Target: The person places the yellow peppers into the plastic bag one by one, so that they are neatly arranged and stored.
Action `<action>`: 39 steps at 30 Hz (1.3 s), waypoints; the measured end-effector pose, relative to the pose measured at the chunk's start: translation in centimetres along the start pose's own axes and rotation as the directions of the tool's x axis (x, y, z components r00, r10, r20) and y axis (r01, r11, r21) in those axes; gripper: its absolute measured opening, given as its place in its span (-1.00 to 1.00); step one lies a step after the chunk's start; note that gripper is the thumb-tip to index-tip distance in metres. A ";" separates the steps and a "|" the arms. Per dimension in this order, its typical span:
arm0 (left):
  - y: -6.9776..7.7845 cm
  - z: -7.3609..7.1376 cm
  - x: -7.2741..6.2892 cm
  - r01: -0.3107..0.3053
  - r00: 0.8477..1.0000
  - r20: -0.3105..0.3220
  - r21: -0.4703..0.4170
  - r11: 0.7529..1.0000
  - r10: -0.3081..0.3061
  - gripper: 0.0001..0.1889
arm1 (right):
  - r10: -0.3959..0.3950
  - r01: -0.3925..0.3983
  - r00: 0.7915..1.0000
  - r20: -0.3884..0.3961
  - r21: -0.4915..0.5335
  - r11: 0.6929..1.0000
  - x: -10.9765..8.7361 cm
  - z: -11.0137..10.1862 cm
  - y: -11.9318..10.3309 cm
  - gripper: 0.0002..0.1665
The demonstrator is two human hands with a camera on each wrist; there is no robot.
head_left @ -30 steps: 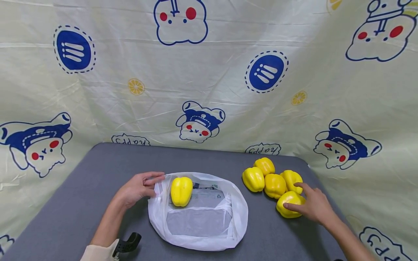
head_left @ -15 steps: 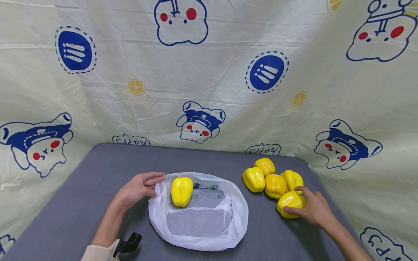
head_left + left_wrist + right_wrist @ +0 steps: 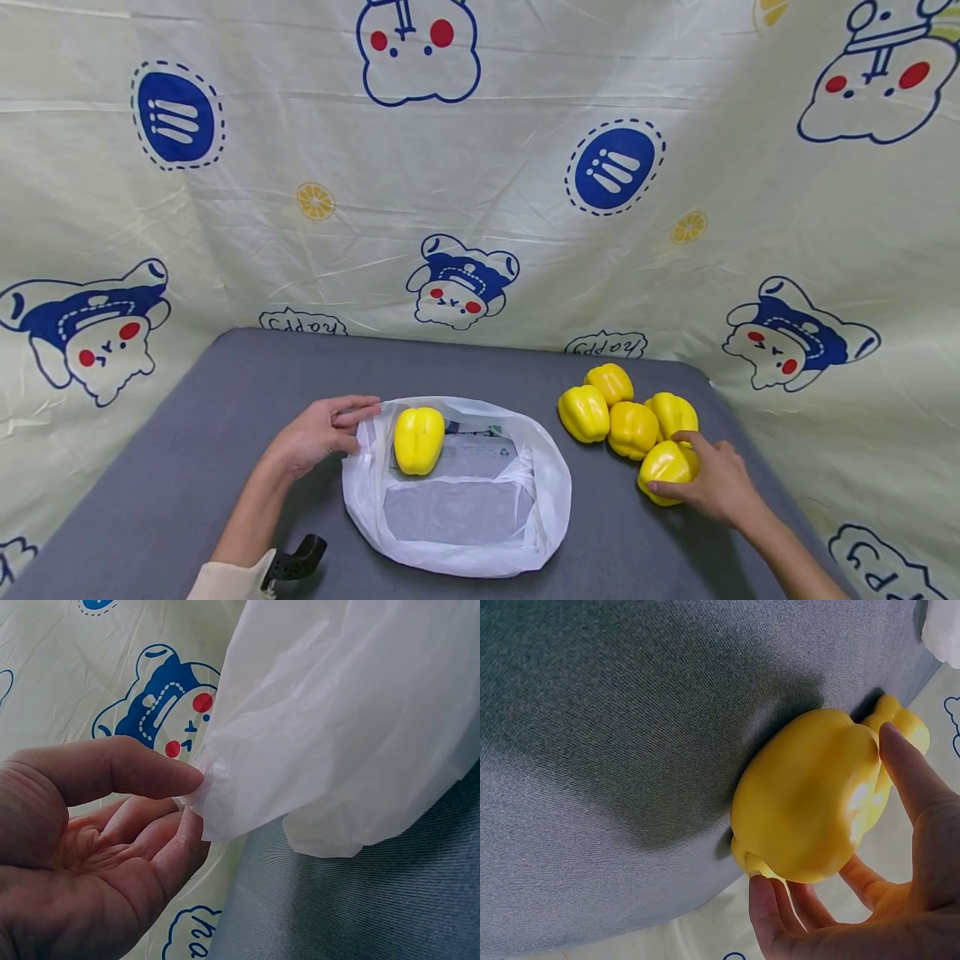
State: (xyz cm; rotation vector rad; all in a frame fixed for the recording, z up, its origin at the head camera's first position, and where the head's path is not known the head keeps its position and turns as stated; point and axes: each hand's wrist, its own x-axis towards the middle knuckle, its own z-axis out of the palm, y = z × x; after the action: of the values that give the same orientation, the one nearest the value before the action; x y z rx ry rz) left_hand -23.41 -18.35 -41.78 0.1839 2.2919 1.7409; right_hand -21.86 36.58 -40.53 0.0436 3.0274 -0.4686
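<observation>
A: Position of our yellow bell pepper (image 3: 666, 472)?

B: Right side of the table (image 3: 465, 367), nearest us in its cluster, four more bell peppers (image 3: 632, 430) just beyond. The right hand (image 3: 722, 483) holds it: thumb on one flank, fingers curved round the other. Whether it bears on the table or is slightly raised, we cannot tell.

A: How do we expect it to handle?

B: Light for its bulk, we judge, and firm-walled; that glossy skin could slip. Best hold is across the broad lobed flanks, as here. A hard squeeze might bruise it.

A: Containers?

B: One white plastic bag (image 3: 457, 560), mouth spread and facing up. Inside, towards the far left, we see a lone pepper (image 3: 418, 442). The left hand (image 3: 318, 433) pinches the bag's left edge, thumb and fingers nearly together. The film looks thin and limp; we would keep to the edge and avoid tugging, lest it tear.
</observation>
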 end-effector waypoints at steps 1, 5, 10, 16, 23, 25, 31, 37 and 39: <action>0.0 0.0 0.0 0.000 1.000 0.001 0.002 1.000 0.000 -0.24 | -0.001 0.001 1.000 -0.001 -0.002 1.000 0.0 0.0 0.0 0.24; -0.1 0.0 0.1 0.002 1.000 -0.003 0.004 1.000 -0.002 -0.25 | 0.003 -0.003 1.000 0.004 -0.005 1.000 -0.1 0.1 0.0 0.26; -0.1 0.1 0.1 -0.002 1.000 0.000 0.002 1.000 0.002 -0.25 | 0.003 -0.002 1.000 0.015 -0.017 1.000 -0.1 0.1 0.0 0.24; -0.1 0.2 0.0 -0.006 1.000 0.005 0.001 1.000 0.006 -0.25 | -0.019 0.020 1.000 0.022 -0.035 0.999 0.0 -0.2 0.2 0.19; -0.1 0.1 0.0 -0.008 1.000 0.007 -0.004 1.000 0.008 -0.25 | -0.016 0.018 0.999 0.043 -0.042 0.999 0.3 -0.4 0.4 0.20; -0.1 0.1 0.0 -0.002 1.000 0.002 -0.006 1.000 0.002 -0.25 | -0.007 0.009 0.999 0.045 -0.034 0.999 0.3 -0.4 0.5 0.21; -0.1 0.1 0.1 0.005 1.000 -0.005 -0.001 1.000 -0.005 -0.26 | 0.022 -0.022 0.999 0.027 -0.007 1.000 0.4 -0.6 0.3 0.28; -0.1 0.2 0.1 0.006 1.000 -0.006 0.004 1.000 -0.006 -0.26 | -0.001 0.001 1.000 0.007 -0.005 1.000 0.2 -1.3 0.4 0.22; -0.1 0.2 0.1 0.007 1.000 -0.008 0.003 1.000 -0.007 -0.26 | -0.029 0.028 1.000 -0.007 -0.015 0.999 0.1 -1.5 0.4 0.19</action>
State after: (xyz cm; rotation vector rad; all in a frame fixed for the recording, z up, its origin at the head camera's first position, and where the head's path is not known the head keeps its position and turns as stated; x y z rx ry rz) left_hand -23.41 -18.18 -41.92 0.1688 2.2985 1.7378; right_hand -22.09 37.40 -39.20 0.0012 3.0419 -0.4496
